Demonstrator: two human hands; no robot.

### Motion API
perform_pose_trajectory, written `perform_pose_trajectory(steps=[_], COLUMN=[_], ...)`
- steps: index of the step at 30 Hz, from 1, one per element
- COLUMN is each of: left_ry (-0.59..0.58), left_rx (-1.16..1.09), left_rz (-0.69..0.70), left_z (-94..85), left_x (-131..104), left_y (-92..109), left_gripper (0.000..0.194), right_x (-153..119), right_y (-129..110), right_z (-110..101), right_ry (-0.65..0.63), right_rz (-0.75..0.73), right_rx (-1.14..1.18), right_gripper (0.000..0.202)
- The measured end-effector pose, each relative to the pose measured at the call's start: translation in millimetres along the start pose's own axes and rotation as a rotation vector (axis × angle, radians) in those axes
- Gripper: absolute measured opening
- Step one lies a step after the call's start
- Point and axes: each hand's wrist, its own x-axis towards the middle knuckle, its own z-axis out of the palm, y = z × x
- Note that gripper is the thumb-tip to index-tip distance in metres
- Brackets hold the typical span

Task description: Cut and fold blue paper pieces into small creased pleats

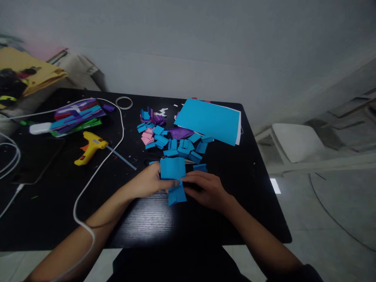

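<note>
We have the blue paper piece point(172, 168) up in front of us, over the near half of the desk point(232, 184). Our left hand point(151, 181) grips it from the left, thumb pressed across its face. Our right hand point(207, 188) has its curled fingers at the right edge, fingertips touching the paper; we cannot tell whether they pinch it.

Just beyond our hands, blue folded pieces point(184, 145) crowd together, some overlapping, with pink pieces point(147, 136) at their left side. Scissors point(190, 161) lie at the near side of this heap, partly hidden by the paper we hold. Purple paper point(180, 133) sits behind, near a large blue sheet point(210, 119) lying over white paper point(238, 133). White scraps point(162, 112) are scattered at the back, and farther left we see a grey ring point(124, 103).

To our left rests a yellow glue gun point(92, 148), its glue stick point(121, 158) pointing towards us. A white cable point(122, 131) is most in the way: it loops past the gun, crosses the glue stick and passes over our left forearm. Behind the gun lies a bundle of coloured paper point(76, 119).
</note>
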Motion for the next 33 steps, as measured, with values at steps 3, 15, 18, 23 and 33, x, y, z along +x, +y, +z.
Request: perform_pose_trajectory(steps=[3,15,18,23,33], left_ry=[0.003,-0.008,-0.015,-0.052,0.214], left_rx=[-0.010,0.010,-0.004,-0.015,0.015], left_rz=[0.010,0.077,0.073,0.052,0.156], left_z=[0.1,-3.0,-0.3,3.3,-0.5], left_x=[0.1,2.3,2.0,1.2,0.5], left_y=[1.3,-6.0,-3.8,-1.3,2.9], left_gripper=[0.018,0.022,0.019,0.018,0.015], right_x=[1.2,0.8,1.1,1.7,-2.2], right_y=[-0.6,0.7,0.1,-0.6,2.7], right_z=[-0.5,1.1,1.2,2.0,2.3], right_ry=[0.003,0.006,-0.062,-0.149,-0.091], right_rz=[-0.003,0.035,0.077,0.127,0.156], right_rx=[-0.003,0.020,0.065,0.066,0.111], right_gripper=[0.018,0.022,0.028,0.027,0.013])
